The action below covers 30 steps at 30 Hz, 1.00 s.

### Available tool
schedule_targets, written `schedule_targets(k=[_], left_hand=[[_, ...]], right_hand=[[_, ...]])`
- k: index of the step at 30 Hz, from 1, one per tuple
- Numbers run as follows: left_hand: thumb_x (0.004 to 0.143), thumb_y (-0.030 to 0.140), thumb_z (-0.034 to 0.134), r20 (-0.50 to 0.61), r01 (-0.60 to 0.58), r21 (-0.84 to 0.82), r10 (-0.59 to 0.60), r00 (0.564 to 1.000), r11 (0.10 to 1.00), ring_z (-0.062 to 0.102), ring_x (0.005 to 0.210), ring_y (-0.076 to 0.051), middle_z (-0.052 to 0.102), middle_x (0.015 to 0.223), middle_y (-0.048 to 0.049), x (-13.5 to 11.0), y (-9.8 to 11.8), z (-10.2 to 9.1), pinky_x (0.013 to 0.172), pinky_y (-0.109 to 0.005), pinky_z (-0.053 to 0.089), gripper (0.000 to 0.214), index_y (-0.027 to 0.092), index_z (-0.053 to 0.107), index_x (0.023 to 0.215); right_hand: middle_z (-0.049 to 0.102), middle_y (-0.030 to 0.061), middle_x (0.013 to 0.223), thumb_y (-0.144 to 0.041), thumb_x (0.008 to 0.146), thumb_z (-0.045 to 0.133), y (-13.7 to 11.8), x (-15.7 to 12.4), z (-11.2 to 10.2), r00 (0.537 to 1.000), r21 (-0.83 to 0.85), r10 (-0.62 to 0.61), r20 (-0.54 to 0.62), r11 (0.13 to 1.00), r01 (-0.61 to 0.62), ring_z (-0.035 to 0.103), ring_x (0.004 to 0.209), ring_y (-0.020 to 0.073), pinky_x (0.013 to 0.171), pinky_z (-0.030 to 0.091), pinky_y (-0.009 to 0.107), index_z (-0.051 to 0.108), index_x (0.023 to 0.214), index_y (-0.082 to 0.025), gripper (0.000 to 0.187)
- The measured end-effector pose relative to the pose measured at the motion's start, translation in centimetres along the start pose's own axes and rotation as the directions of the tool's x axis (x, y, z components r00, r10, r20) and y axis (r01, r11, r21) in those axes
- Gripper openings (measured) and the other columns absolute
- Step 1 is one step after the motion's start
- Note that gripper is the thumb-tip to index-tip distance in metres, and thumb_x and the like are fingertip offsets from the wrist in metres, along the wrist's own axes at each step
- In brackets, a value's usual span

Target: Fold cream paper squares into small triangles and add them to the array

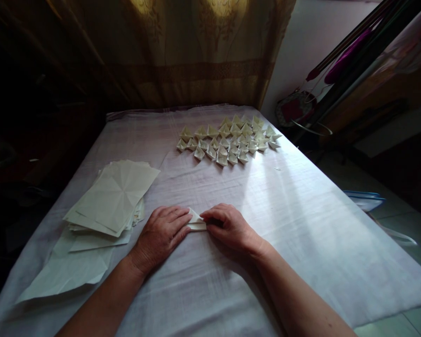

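On the white cloth lies 1 folded paper. The left hand rests flat upon its left end; the right hand, curled, pinches the right end. Probably 1 fold is being made; next calls for firm creasing. Beyond stand small folded pieces.

Cloth-covered table: paper shapes (clustered, pointed), sheets, folded paper.
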<state>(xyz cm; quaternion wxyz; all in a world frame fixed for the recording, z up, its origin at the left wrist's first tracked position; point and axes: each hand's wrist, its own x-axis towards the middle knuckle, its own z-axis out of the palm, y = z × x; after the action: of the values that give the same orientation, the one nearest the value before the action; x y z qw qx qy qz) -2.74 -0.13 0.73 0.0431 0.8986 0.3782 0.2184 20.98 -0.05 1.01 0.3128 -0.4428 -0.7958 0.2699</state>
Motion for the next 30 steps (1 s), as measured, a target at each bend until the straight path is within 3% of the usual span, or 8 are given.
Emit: schedule_targets(k=[14, 19, 30], left_hand=[[0.099, 0.033, 0.049, 0.009, 0.040, -0.039, -0.040, 0.999, 0.998, 0.062, 0.114, -0.023, 0.071, 0.122, -0.0061, 0.1, -0.1, 0.1, 0.098, -0.043, 0.045, 0.029, 0.022, 0.067, 0.119], [0.099, 0.031, 0.048, 0.006, 0.037, -0.039, -0.037, 0.999, 0.999, 0.062, 0.114, -0.023, 0.071, 0.122, -0.0056, 0.0, -0.1, 0.1, 0.098, -0.042, 0.044, 0.028, 0.022, 0.067, 0.118], [0.099, 0.034, 0.049, 0.034, 0.050, -0.051, -0.048, 0.998, 0.997, 0.061, 0.115, -0.023, 0.070, 0.123, -0.0060, 0.1, -0.1, 0.0, 0.099, -0.043, 0.044, 0.030, 0.022, 0.067, 0.119]], right_hand=[[0.075, 0.0015, 0.087, -0.003, 0.073, 0.066, 0.2, 0.0, 0.2, 1.000, -0.028, 0.006, 0.013, 1.000, -0.005, 0.065, 0.079, 0.0157, 0.078, 0.047, 0.028, 0.074, 0.097, -0.021, 0.031], [0.074, 0.0011, 0.092, -0.007, 0.074, 0.068, 0.1, -0.2, 0.4, 0.999, -0.148, -0.029, 0.033, 0.988, 0.033, 0.064, 0.086, 0.0180, 0.080, 0.043, 0.031, 0.076, 0.097, -0.026, 0.031], [0.073, -0.0001, 0.086, -0.015, 0.082, 0.069, -0.2, -0.1, 1.1, 1.000, -0.200, 0.012, -0.027, 0.980, -0.017, 0.064, 0.081, 0.0161, 0.076, 0.038, 0.030, 0.075, 0.083, -0.025, 0.011]])
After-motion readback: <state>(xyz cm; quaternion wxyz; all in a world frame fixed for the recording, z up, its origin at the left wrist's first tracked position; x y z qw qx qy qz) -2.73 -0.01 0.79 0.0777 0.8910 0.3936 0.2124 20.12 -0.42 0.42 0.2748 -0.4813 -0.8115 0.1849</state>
